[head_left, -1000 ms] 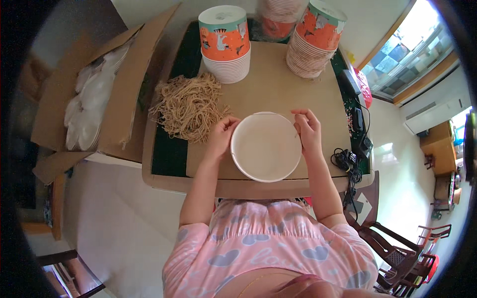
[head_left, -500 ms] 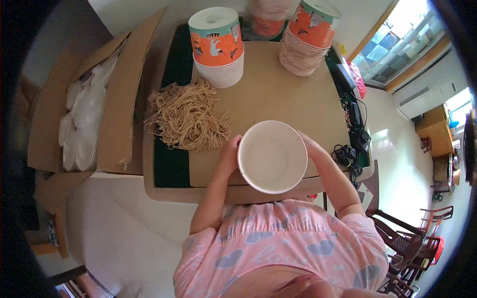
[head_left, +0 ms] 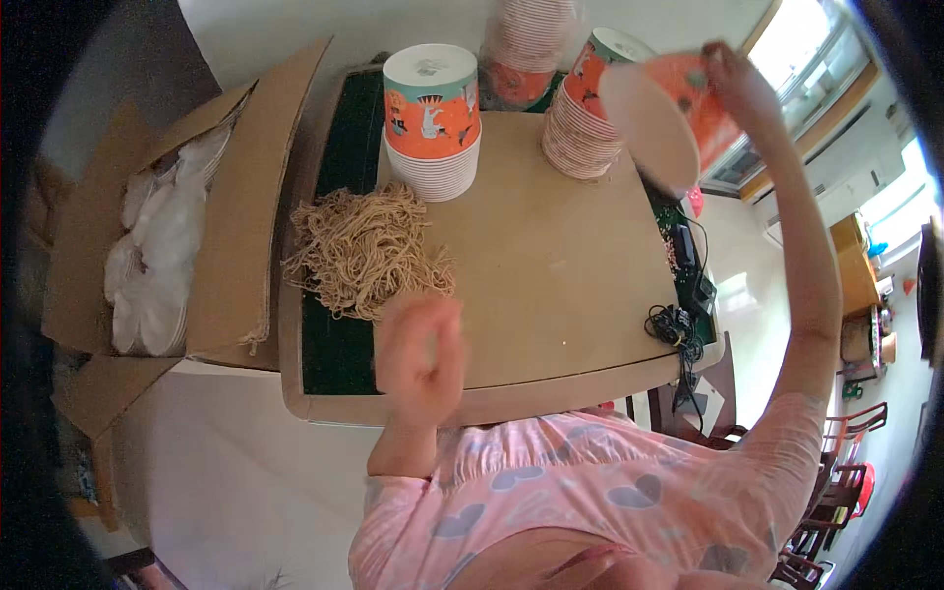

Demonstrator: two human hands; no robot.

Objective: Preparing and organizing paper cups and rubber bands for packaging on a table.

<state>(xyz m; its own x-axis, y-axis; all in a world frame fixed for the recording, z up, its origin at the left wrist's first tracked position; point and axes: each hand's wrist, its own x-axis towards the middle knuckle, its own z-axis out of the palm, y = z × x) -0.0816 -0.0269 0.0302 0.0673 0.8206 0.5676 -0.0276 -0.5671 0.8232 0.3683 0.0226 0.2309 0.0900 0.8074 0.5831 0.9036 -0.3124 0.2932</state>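
My right hand [head_left: 726,74] is raised at the upper right, its fingers closed on the base end of an orange paper bucket [head_left: 690,90]. The bucket is tilted, its pale round mouth facing down and left, in front of a stack of upside-down paper buckets [head_left: 580,123]. Over the table's near edge hovers my left hand [head_left: 421,359], loosely curled and smeared by motion. Whether anything is in its fingers cannot be made out. Just beyond that hand lies a tangled heap of tan string [head_left: 364,251].
Another upside-down bucket stack [head_left: 433,118] stands behind the string, and a wrapped stack [head_left: 526,49] is at the back. Left of the table [head_left: 531,295] is an open cardboard box [head_left: 231,226] holding white wrapped pieces [head_left: 172,236]. Black cables [head_left: 678,324] lie at the right edge.
The bucket has gone from between both hands at the near edge to the upper right in my right hand, tipped over. My left hand has let go of it and shifted slightly left.
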